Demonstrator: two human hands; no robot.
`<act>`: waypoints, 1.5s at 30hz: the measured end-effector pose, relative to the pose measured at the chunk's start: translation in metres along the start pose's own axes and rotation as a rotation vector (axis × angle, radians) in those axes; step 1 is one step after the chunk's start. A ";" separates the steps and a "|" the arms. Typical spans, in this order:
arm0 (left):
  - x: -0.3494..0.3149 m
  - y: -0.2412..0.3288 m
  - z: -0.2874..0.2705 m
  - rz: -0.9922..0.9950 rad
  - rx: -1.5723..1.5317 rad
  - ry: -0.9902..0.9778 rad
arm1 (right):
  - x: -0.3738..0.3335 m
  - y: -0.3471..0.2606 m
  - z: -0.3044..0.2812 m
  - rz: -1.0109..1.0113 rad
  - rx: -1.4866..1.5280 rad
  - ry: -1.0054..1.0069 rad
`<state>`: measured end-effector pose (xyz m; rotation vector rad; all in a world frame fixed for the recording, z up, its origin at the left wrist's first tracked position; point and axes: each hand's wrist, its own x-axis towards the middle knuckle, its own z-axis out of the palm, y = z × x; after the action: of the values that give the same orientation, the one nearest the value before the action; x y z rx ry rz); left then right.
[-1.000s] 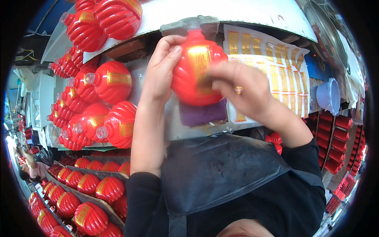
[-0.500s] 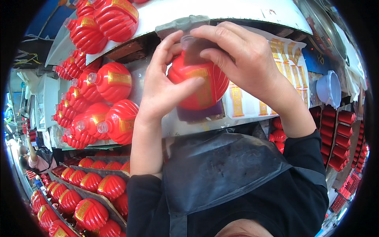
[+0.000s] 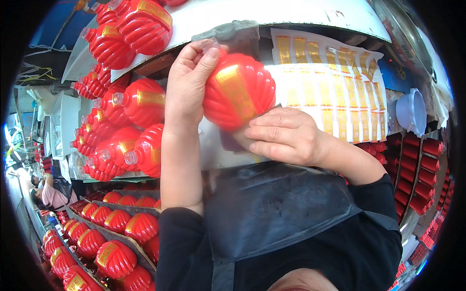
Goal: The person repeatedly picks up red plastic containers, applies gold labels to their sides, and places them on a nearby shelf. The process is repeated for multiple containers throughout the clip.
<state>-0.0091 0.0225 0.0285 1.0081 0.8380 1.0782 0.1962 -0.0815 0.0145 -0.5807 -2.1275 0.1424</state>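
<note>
The left hand (image 3: pixel 190 85) is gripping the ribbed red lantern bottle (image 3: pixel 238 89) by its side above the bench (image 3: pixel 291 14), while the right hand (image 3: pixel 284 137) is cupping it from below, fingers pressing its gold label (image 3: pixel 235 92); labelled bottles (image 3: pixel 131 131) are lying piled nearby

Both hands, left hand (image 3: pixel 190 82) and right hand (image 3: pixel 286 137), gripping red ribbed bottle (image 3: pixel 238 89), gold label sheet (image 3: pixel 335 92) behind

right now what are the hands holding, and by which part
A red ribbed bottle: left hand grips its side, right hand supports its lower end.
</note>
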 end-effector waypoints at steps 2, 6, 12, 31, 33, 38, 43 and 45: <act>0.001 0.001 -0.004 -0.025 -0.094 0.021 | 0.008 0.002 0.000 0.231 0.059 0.053; -0.005 -0.001 -0.005 0.014 -0.123 0.043 | 0.037 0.032 -0.003 0.620 0.055 0.234; -0.017 -0.006 0.001 0.114 -0.108 0.113 | 0.055 0.037 -0.011 0.746 0.064 0.147; -0.047 0.018 0.059 0.372 0.278 0.121 | -0.005 0.038 -0.071 0.863 0.174 0.278; -0.032 0.036 0.064 0.452 0.205 0.157 | -0.034 0.038 -0.106 0.987 0.478 0.387; 0.041 0.071 0.074 0.758 0.216 0.186 | -0.122 0.007 -0.200 1.259 0.630 0.672; 0.114 0.082 0.070 0.732 0.367 0.294 | -0.241 -0.051 -0.272 1.429 0.301 0.868; 0.138 0.087 0.061 0.665 0.436 0.351 | -0.296 -0.080 -0.287 1.514 0.145 0.992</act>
<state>0.0575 0.1535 0.1217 1.5540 1.0821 1.7158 0.5411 -0.3196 -0.0126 -1.6213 -0.4084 0.6507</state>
